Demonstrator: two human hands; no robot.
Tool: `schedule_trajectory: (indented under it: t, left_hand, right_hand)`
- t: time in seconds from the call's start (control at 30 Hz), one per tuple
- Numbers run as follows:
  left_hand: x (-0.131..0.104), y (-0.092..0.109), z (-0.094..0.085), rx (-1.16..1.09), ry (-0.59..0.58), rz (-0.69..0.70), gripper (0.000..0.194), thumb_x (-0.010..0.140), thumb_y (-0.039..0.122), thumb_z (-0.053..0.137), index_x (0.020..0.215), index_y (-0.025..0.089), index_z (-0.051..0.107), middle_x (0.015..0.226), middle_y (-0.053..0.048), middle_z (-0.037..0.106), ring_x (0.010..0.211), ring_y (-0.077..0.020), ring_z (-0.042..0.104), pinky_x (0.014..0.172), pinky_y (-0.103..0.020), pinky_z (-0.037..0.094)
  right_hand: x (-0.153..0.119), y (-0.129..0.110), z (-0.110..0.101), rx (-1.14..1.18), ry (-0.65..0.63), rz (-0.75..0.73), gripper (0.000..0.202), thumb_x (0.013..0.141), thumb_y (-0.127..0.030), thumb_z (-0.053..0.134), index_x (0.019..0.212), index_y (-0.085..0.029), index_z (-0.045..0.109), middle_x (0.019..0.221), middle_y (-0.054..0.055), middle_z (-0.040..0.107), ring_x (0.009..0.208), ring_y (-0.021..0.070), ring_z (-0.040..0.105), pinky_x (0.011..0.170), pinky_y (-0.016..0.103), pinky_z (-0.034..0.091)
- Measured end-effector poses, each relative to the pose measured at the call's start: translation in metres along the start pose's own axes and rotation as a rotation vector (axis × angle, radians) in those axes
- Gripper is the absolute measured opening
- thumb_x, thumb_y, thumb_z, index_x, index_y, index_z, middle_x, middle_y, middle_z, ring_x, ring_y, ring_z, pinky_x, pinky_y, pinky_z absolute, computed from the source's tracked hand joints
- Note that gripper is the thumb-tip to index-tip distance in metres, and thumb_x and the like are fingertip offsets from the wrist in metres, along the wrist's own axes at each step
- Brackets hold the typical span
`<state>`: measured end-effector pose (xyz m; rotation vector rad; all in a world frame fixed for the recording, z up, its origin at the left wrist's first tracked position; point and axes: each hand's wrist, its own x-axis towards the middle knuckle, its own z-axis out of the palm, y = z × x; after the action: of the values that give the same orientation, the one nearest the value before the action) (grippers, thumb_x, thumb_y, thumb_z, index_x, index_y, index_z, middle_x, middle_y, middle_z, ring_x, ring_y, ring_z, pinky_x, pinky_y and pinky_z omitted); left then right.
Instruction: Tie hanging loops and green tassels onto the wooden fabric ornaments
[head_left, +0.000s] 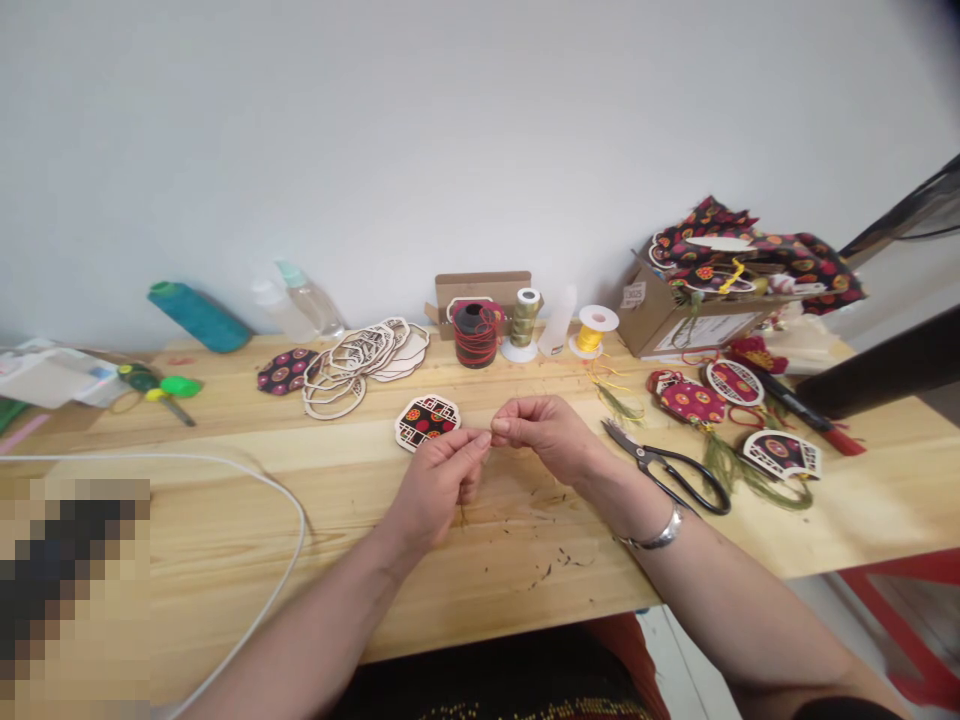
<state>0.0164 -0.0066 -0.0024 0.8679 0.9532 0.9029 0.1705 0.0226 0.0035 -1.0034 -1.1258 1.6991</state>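
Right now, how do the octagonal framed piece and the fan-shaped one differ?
The octagonal piece is many-sided; the fan-shaped piece has a broad arched edge. The octagonal piece lies just beyond the left hand; the fan-shaped piece lies right of the scissors. Both share pale cut-out frames with patterned fabric showing.

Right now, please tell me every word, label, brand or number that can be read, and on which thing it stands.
"3025": sticker on the cardboard box; tiny, so not certain.
White label on the same box: too blurred.
Mark on the small bottle: too small.
I can read nothing else.
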Motion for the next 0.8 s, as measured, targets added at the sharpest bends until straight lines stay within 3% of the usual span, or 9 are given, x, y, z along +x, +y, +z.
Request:
schedule_trajectory:
  t: [0.13, 0.53, 0.7, 0.8]
  left_hand:
    - [0.000, 0.003, 0.000, -0.074, -0.039, -0.057, 0.028, 0.080, 0.041, 0.059, 0.082, 0.013, 0.064, 0.047, 0.010, 0.029, 0.039, -0.0031, 0.018, 0.039, -0.018, 0.012]
    - [0.001, 0.001, -0.002, -0.038, -0.055, -0.083, 0.021, 0.077, 0.036, 0.064, 0.075, 0.015, 0.061, 0.049, 0.009, 0.032, 0.040, -0.0021, 0.021, 0.039, -0.015, 0.014]
    - [0.001, 0.001, -0.002, 0.047, -0.033, -0.022, 0.024, 0.075, 0.039, 0.065, 0.075, 0.015, 0.066, 0.058, 0.005, 0.043, 0.042, -0.0021, 0.023, 0.040, -0.016, 0.019]
    - [0.001, 0.001, -0.002, 0.212, 0.015, 0.083, 0.023, 0.076, 0.038, 0.064, 0.076, 0.016, 0.070, 0.079, -0.002, 0.053, 0.052, -0.0055, 0.038, 0.043, -0.018, 0.029]
  right_hand:
    - [-0.002, -0.004, 0.002, -0.021, 0.060, -0.029, 0.022, 0.059, -0.034, 0.074, 0.060, -0.016, 0.062, 0.056, -0.003, 0.059, 0.058, 0.0098, 0.049, 0.060, 0.025, 0.034]
    - [-0.005, -0.009, 0.004, -0.078, 0.107, -0.117, 0.022, 0.061, -0.033, 0.072, 0.057, -0.016, 0.058, 0.055, -0.005, 0.050, 0.054, 0.0078, 0.039, 0.057, 0.024, 0.033]
    - [-0.005, -0.011, 0.002, -0.096, 0.164, -0.153, 0.027, 0.062, -0.038, 0.073, 0.057, -0.017, 0.056, 0.058, -0.005, 0.047, 0.056, 0.0081, 0.036, 0.057, 0.024, 0.032]
    - [-0.004, -0.011, -0.002, -0.083, 0.188, -0.202, 0.025, 0.064, -0.036, 0.072, 0.057, -0.017, 0.056, 0.058, -0.004, 0.047, 0.056, 0.0083, 0.037, 0.057, 0.024, 0.032]
